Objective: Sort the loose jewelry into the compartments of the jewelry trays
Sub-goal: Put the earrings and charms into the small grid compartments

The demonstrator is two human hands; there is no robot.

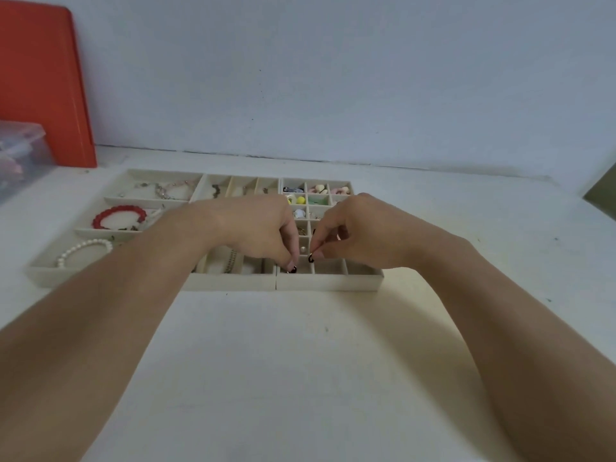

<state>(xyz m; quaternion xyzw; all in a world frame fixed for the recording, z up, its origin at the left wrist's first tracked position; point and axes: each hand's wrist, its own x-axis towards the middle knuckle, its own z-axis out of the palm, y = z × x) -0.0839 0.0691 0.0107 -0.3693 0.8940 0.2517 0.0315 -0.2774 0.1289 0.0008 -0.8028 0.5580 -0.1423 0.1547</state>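
Three cream jewelry trays stand side by side on the white table: a left tray (50, 273), a middle tray (233, 283) and a right tray (333, 283) with small square compartments. Over the right tray's front row, my left hand (263, 228) pinches a small black earring (293, 269) low in the front left compartment. Close beside it, my right hand (353, 228) pinches a second small black earring (311, 258) just above the divider. A red bead bracelet (118, 216) and a pearl bracelet (83, 250) lie in the left tray.
An orange board (43, 85) leans on the wall at the back left, with a clear plastic box (20, 155) in front of it. Coloured earrings (300, 199) fill the right tray's far compartments. Bare white table (300, 361) spreads in front of the trays.
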